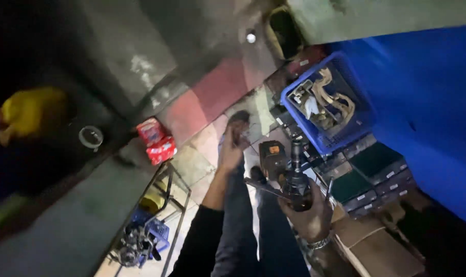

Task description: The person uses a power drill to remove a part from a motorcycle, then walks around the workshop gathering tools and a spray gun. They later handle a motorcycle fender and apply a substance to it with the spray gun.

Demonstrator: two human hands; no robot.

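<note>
My right hand (309,218), with a metal watch on the wrist, is closed around a black metal machine part (296,180) with a cylindrical stem pointing up. A thin flat metal piece sticks out from it to the left. My left hand (231,150) reaches forward along my dark-trousered leg (238,220), its fingers touching a dark rounded object (238,122). In the dim light I cannot tell whether the fingers grip that object. The whole view is tilted.
A blue crate (346,134) of metal parts stands beside a large blue surface (428,102). Dark small boxes (369,174), an orange-and-black box (272,154) and cardboard (371,246) lie near my right hand. Red packets (156,140), a wire stand (167,205) and a yellow object (30,110) are left.
</note>
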